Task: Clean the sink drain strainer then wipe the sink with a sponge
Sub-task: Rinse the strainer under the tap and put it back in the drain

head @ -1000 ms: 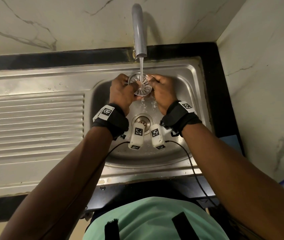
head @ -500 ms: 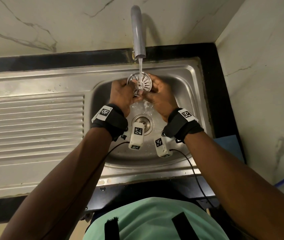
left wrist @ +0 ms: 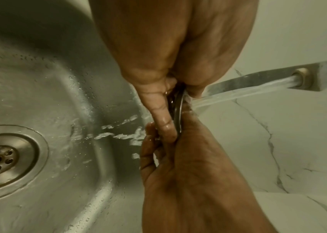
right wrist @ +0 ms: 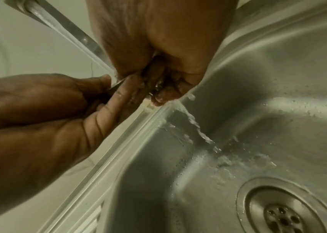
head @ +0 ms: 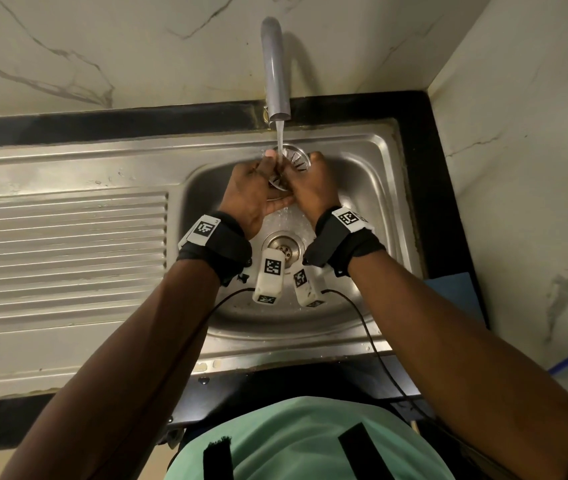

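Note:
The round metal drain strainer is held on edge under the running tap, above the steel sink basin. My left hand grips its left side and my right hand grips its right side, fingers curled round the rim. In the left wrist view only the strainer's thin edge shows between the fingers. Water streams over the strainer and runs down toward the open drain hole. No sponge is in view.
A ribbed draining board lies left of the basin. Marble walls stand behind and to the right, with a black counter strip along the sink's right edge. The wrist camera cables hang over the basin's front rim.
Both hands have turned the strainer from nearly flat to more on edge under the stream, and have shifted it slightly up toward the tap.

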`<state>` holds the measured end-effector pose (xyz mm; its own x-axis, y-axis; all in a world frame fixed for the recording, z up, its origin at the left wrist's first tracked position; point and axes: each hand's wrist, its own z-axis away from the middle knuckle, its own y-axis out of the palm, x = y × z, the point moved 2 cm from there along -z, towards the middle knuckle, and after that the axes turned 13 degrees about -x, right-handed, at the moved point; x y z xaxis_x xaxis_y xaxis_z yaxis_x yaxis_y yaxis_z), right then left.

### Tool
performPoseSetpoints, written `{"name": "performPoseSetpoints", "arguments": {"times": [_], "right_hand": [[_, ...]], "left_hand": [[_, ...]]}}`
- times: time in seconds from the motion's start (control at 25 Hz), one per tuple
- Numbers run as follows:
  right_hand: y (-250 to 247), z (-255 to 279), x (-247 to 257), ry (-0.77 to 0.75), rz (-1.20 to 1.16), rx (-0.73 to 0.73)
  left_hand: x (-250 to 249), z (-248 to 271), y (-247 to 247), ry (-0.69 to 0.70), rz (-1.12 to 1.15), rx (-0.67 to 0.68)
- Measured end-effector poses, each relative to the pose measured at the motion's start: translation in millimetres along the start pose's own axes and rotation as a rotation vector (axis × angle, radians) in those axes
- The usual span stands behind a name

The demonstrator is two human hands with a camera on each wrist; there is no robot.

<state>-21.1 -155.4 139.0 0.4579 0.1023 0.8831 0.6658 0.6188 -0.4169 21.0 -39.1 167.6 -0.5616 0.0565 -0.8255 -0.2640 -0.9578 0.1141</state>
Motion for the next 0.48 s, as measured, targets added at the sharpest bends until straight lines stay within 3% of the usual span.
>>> {"name": "performPoseSetpoints", "arguments": {"times": [0.12, 0.24, 0.48], "right_hand": [[7.3, 6.6, -10.6, 0.049, -0.115, 0.130], [-0.2, 9.6, -15.3, -0.009, -0.131, 0.269], [-22.4, -3.0, -8.8, -0.204, 0.100, 0.317]], "left_hand": [[-1.7, -4.4, -4.5, 0.017, -0.016, -0.014], [0.0, -3.4, -7.7, 0.040, -0.031, 0.000], [6.9, -1.0, -10.8, 0.081, -0.026, 0.003]]}}
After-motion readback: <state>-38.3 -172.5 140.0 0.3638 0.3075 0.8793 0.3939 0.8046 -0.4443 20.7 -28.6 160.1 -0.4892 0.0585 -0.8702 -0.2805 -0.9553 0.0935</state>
